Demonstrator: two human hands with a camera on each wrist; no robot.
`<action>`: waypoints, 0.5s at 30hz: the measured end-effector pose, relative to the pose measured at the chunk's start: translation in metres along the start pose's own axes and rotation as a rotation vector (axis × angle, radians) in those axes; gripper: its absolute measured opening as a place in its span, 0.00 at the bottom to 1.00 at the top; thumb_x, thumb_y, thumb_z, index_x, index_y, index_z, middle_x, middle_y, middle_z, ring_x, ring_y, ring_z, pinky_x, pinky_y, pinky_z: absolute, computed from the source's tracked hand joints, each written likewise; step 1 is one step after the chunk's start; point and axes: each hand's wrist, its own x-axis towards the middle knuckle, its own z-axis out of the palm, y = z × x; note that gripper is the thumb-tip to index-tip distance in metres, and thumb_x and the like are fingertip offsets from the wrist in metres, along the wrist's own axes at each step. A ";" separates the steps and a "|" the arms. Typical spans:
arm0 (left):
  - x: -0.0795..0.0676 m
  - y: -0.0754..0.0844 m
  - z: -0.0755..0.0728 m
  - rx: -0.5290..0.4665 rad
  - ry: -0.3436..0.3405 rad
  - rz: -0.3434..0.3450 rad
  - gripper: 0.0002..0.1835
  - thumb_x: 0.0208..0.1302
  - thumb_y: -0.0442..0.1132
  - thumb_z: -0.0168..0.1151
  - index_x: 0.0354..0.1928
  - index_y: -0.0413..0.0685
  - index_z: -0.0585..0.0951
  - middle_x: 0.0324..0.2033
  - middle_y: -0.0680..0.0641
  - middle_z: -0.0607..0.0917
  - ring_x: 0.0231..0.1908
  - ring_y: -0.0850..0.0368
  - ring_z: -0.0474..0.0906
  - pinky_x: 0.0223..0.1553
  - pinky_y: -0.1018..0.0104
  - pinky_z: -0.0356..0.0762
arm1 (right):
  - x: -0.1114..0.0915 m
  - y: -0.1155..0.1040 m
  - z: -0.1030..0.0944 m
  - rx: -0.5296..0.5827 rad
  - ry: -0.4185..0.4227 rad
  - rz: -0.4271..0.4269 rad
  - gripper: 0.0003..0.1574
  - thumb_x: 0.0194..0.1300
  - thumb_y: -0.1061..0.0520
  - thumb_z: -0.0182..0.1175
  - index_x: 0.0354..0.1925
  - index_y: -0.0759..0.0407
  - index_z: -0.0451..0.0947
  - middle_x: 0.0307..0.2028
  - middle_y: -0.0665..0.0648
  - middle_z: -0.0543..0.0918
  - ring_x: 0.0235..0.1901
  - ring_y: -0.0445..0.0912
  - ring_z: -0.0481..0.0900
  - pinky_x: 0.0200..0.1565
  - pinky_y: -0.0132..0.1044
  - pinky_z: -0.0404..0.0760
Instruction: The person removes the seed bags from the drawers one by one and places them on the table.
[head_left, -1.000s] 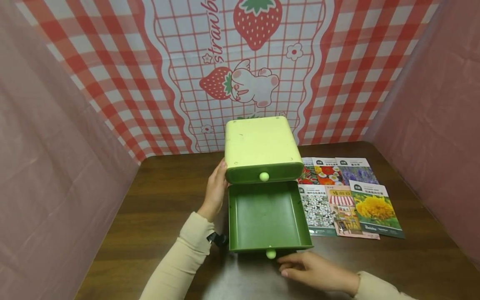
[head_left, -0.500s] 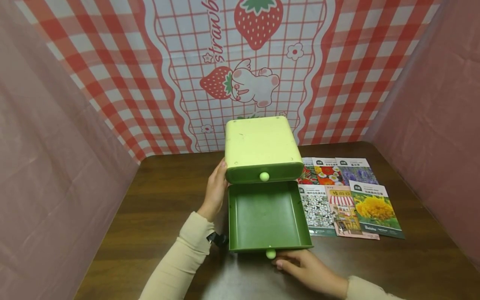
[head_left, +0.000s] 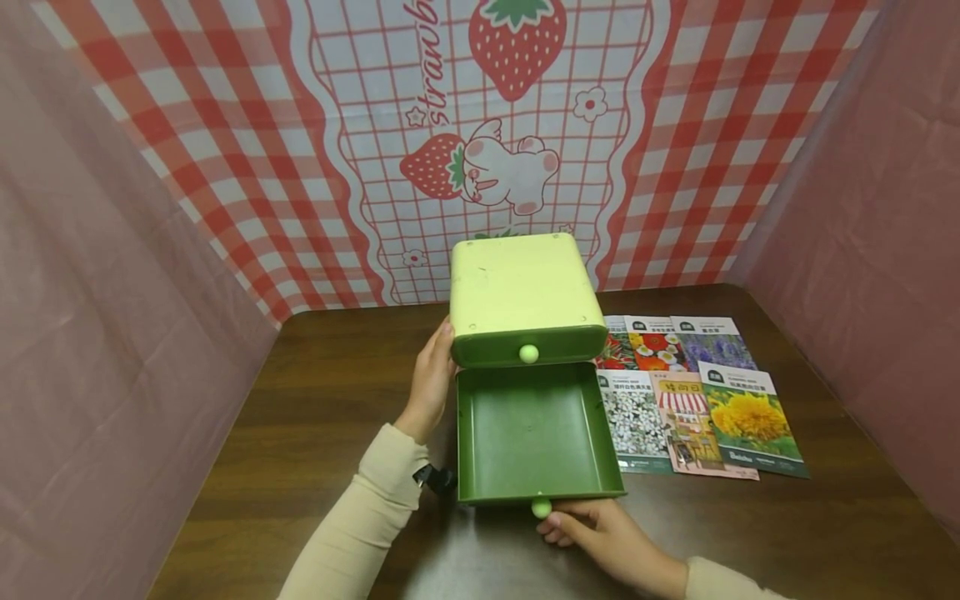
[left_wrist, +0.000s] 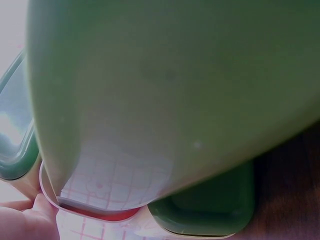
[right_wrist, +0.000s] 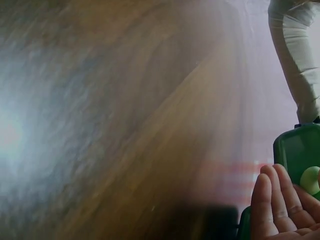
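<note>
A small cabinet with a light yellow-green top stands on the table, its upper drawer closed. Below it, the lower green drawer is pulled far out and holds nothing. My left hand rests along the cabinet's left side, fingers fairly straight; the left wrist view shows part of this hand at the cabinet wall. My right hand is at the lower drawer's front, pinching the round light-green knob between thumb and index finger. In the right wrist view its other fingers extend beside the knob.
Flower seed packets lie right of the cabinet, among them a yellow-flower packet, a white-flower packet and a pink packet. A checked strawberry cloth hangs behind the dark wooden table. Pink cloth walls flank both sides.
My right hand has moved left and slightly in, from beside the lower drawer's front up to its knob. The left hand, cabinet and drawers look unmoved.
</note>
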 end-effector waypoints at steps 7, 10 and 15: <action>-0.001 0.002 0.000 -0.006 -0.007 0.001 0.31 0.77 0.55 0.41 0.74 0.46 0.61 0.73 0.46 0.63 0.72 0.51 0.62 0.72 0.55 0.63 | 0.003 -0.001 0.004 0.063 0.053 0.102 0.25 0.75 0.57 0.51 0.51 0.82 0.76 0.41 0.76 0.84 0.38 0.39 0.87 0.41 0.41 0.88; -0.001 0.002 0.000 -0.007 -0.012 -0.005 0.32 0.77 0.55 0.41 0.74 0.46 0.60 0.73 0.46 0.63 0.72 0.50 0.62 0.72 0.55 0.63 | 0.004 -0.002 0.005 0.074 0.064 0.114 0.24 0.74 0.57 0.52 0.51 0.82 0.76 0.41 0.76 0.84 0.37 0.40 0.87 0.42 0.42 0.88; -0.001 0.002 -0.001 0.000 -0.017 -0.015 0.32 0.77 0.55 0.41 0.75 0.46 0.60 0.74 0.46 0.62 0.72 0.49 0.61 0.72 0.54 0.63 | 0.005 -0.007 0.005 0.055 0.083 0.076 0.24 0.74 0.58 0.52 0.49 0.83 0.76 0.39 0.75 0.85 0.37 0.41 0.88 0.41 0.43 0.88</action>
